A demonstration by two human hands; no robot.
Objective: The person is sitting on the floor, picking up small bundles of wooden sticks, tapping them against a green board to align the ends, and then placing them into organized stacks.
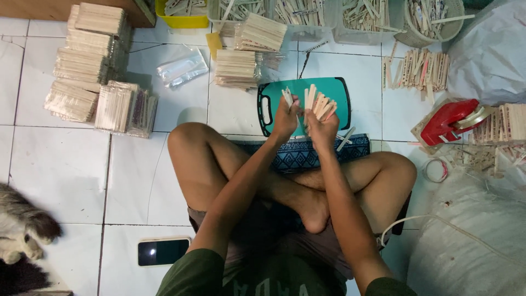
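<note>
The right hand (322, 127) is closed around a fanned bunch of wooden sticks (319, 103). Their lower ends are gripped in the fist and their free ends splay toward the top of the frame, so the long axis of the bunch runs roughly up the picture, leaning slightly right. The left hand (286, 118) sits just beside it on the left, almost touching, and pinches a separate stick or two (287, 96) between fingers and thumb. These also point toward the top of the frame, tilted a little left. The two sets of sticks stand side by side with a narrow gap between them, so the left hand's pieces lie directly left of the bunch, at about the same height in the frame.

Both hands hover just above a teal cutting board (334, 90) that lies on the white tiled floor (60, 170) in the upper middle of the frame, ahead of the person's crossed legs. A patterned blue cloth (298, 153) lies between the board and the legs, with one loose stick (346, 138) at its right end.

Further out, bundled stacks of sticks (87, 71) fill the upper left, and more stacks (246, 52) sit just above the board. Clear bins of sticks (329, 13) and a yellow tub (181, 16) line the top edge. A red tape dispenser (450, 120) stands to the right, with loose sticks (417, 68) above it. A dark phone (163, 251) lies at lower left, and a cat (22, 230) is at the left edge.
</note>
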